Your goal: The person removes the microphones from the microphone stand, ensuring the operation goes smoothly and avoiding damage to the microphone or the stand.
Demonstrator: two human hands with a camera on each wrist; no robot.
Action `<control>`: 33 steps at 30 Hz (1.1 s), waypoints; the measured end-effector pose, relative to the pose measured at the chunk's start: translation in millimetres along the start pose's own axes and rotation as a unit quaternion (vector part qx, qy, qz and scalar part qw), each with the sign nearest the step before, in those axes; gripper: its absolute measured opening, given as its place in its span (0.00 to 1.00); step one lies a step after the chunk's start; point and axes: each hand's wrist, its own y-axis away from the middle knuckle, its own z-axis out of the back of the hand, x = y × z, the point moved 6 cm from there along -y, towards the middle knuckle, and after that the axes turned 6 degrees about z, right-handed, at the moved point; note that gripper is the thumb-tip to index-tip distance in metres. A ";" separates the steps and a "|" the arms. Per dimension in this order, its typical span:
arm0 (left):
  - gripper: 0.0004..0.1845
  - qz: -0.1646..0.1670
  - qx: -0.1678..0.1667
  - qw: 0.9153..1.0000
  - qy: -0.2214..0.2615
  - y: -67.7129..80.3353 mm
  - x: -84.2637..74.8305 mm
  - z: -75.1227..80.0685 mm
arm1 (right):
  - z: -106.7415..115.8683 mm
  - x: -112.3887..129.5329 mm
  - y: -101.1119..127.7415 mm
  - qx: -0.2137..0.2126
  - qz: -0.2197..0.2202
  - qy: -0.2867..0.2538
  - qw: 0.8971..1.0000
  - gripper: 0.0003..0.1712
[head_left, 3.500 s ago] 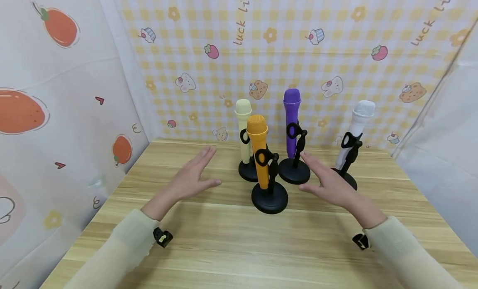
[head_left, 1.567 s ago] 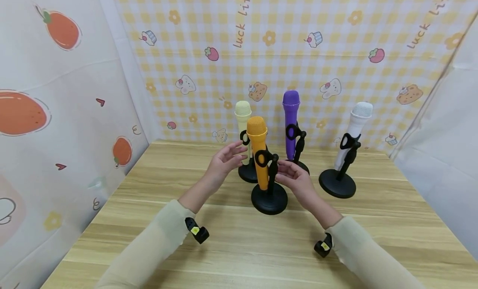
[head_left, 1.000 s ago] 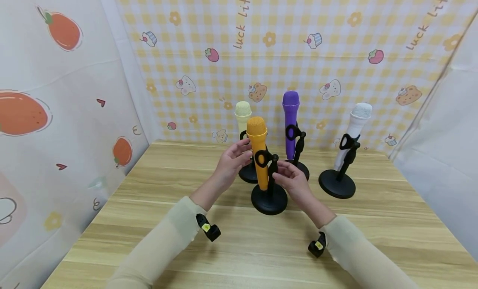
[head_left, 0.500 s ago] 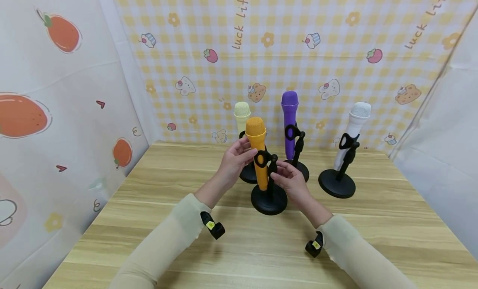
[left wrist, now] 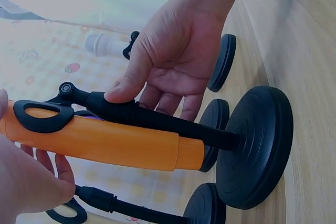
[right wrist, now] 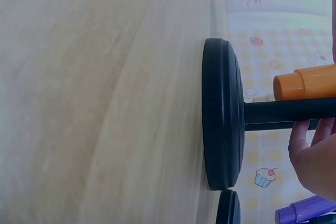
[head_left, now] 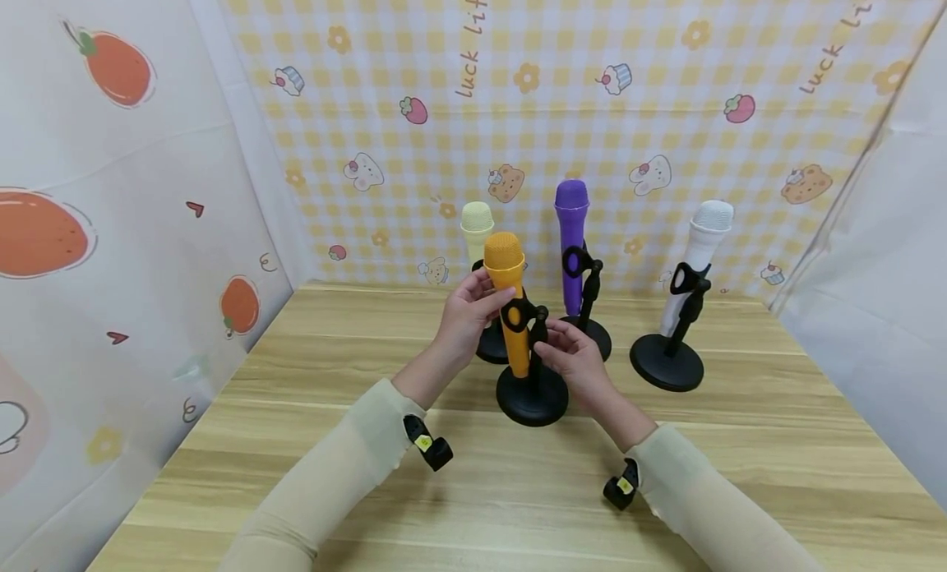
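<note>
Left grip [head_left: 468, 306] pinches the orange microphone [head_left: 510, 309]; right hand [head_left: 570, 360] holds its stand [head_left: 534, 391].

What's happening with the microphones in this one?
A person works at the orange microphone, the front one of four on black stands on a wooden table. The left hand grips the microphone just below its head; the right hand holds the stand's post, thumb on it. The microphone sits in its clip. Behind stand the cream microphone, purple microphone and white microphone, untouched.
</note>
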 end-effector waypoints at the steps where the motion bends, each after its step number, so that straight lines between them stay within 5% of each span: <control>1: 0.19 0.000 0.000 1.000 -0.001 -0.1 0.0 -0.1 | -0.2 0.1 -0.1 -0.002 -0.001 0.003 1.000 0.18; 14: 0.16 -0.005 -0.002 1.000 -0.031 -0.8 0.5 -2.8 | 0.5 -0.5 0.4 0.001 -0.002 0.027 1.000 0.20; 33: 0.16 0.008 -0.020 1.000 -0.003 -0.3 3.6 -0.5 | 2.4 -8.6 -2.9 -0.008 -0.010 0.005 1.000 0.23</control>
